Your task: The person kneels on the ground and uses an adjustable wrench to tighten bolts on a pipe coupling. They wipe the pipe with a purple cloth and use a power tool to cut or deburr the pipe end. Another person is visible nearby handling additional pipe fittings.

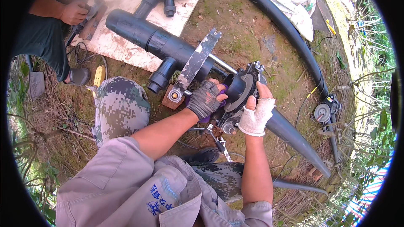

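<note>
- Left hand point(205, 99), in a dark fingerless glove, has its fingers wrapped shut around the black clamp tool point(240, 94) where the fat black pipe point(158, 40) ends, with something purple tucked under the palm.
- Right hand point(256, 115), in a whitish glove, pinches the far side of that same clamp, thumb up over the rim and fingers closed on its body.
- So the clamp sits between both hands, right at the joint where the fat pipe meets the thinner grey pipe point(294, 136) running off toward the lower right.
- A flat metal blade point(197, 61) leans across the fat pipe just above the left hand; a little wooden block point(170, 101) props things up off the dirt.
- If it were me, I'd keep both grips squared up and the two pipes in line, since any tilt probably skews the fit.
- Another person's hand point(73, 12) works a tool over on the plywood board point(122, 46), well apart.
</note>
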`<action>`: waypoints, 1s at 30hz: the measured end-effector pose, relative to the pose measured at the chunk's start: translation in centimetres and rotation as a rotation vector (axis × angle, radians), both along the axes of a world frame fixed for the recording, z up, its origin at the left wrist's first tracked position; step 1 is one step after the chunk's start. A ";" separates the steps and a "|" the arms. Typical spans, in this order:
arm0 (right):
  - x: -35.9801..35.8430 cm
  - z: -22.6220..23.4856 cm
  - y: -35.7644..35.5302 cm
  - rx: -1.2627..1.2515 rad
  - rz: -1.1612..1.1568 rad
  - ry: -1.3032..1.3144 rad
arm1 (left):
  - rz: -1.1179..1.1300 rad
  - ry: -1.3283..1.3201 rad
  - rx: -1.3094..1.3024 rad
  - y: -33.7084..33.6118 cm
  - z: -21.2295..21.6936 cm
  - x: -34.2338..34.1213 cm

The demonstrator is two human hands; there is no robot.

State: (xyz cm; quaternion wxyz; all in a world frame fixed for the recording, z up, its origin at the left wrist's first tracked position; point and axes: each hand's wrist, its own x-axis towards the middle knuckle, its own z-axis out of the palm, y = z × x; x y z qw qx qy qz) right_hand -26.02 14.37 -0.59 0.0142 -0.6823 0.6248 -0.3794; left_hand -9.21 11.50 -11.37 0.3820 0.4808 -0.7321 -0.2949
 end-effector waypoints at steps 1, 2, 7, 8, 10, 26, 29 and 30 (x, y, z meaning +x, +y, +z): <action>-0.2 0.1 0.3 0.013 0.001 0.004 | 0.059 0.030 0.150 0.9 -0.1 0.1; -0.3 0.2 0.3 0.020 -0.003 0.004 | 0.113 0.057 0.293 1.6 -0.3 0.3; -0.5 0.0 0.4 0.060 0.014 -0.088 | 0.266 0.120 0.460 7.6 -3.1 1.2; -0.5 -0.1 0.4 0.060 0.016 -0.104 | 0.293 0.171 0.414 7.1 -2.6 0.8; -0.5 0.0 0.8 0.072 0.029 -0.132 | 0.358 0.276 0.329 5.3 -0.1 0.1; -1.0 -0.3 0.9 0.096 0.046 -0.184 | -0.049 0.354 -0.029 -1.2 -0.9 -0.7; -1.1 -0.2 0.8 0.111 0.050 -0.196 | -0.249 0.143 -0.072 -1.9 1.2 0.1; -1.1 -0.2 0.7 0.110 0.052 -0.207 | -0.281 0.100 -0.058 -2.7 1.1 0.0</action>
